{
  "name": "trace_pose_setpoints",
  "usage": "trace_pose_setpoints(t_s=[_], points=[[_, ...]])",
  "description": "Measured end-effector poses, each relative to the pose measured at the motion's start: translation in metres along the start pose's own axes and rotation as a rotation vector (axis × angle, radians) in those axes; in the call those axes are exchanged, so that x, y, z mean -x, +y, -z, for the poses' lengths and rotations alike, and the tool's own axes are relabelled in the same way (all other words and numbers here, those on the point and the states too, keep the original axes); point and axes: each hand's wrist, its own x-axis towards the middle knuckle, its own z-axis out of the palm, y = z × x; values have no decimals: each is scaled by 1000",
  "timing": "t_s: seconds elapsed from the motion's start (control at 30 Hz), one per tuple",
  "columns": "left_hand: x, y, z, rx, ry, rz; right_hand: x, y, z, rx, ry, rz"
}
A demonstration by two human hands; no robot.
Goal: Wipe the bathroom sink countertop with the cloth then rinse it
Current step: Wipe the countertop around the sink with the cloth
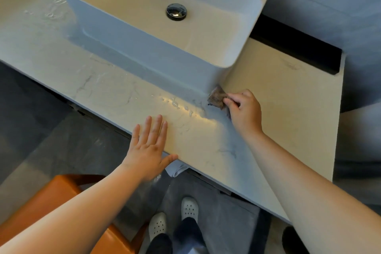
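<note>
A pale marble countertop (pixel 99 86) carries a white rectangular vessel sink (pixel 144 33) with a chrome drain (pixel 176 11). My right hand (pixel 243 109) grips a small brown cloth (pixel 216 98) and presses it on the counter against the sink's front right corner. My left hand (pixel 150 146) lies flat and open on the counter's front edge, fingers spread, holding nothing. Water droplets (pixel 177 105) glisten on the counter between my two hands.
An orange stool (pixel 53 198) stands at the lower left below the counter. My feet in white clogs (pixel 173 216) are on the grey floor. A black strip (pixel 296 49) runs along the counter's back right. More wet streaks (pixel 53 9) lie left of the sink.
</note>
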Motion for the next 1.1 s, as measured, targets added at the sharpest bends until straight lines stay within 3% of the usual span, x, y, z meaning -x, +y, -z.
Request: trace_pose_setpoints(t_s=[0.13, 0.23, 0.5, 0.6, 0.7, 0.77, 0.97, 1.1], points=[[1, 1, 1, -5, -13, 14, -16, 17, -18, 30, -61, -2], [2, 1, 1, -9, -16, 14, -5, 21, -29, 56, 24, -3], [1, -1, -4, 30, 94, 5, 89, 5, -29, 87, -16, 172], [4, -2, 2, 100, 133, 2, 114, -4, -25, 25, -115, 142], [12, -8, 12, 282, 297, 71, 123, -9, -17, -45, -307, 123], [17, -17, 13, 324, 356, 117, 118, -12, -11, -98, -347, 92], [8, -42, 13, 219, 279, 181, 43, -32, -17, -89, -98, 119], [-1, -52, 8, 101, 223, 213, -5, -33, -41, 42, -61, 172]])
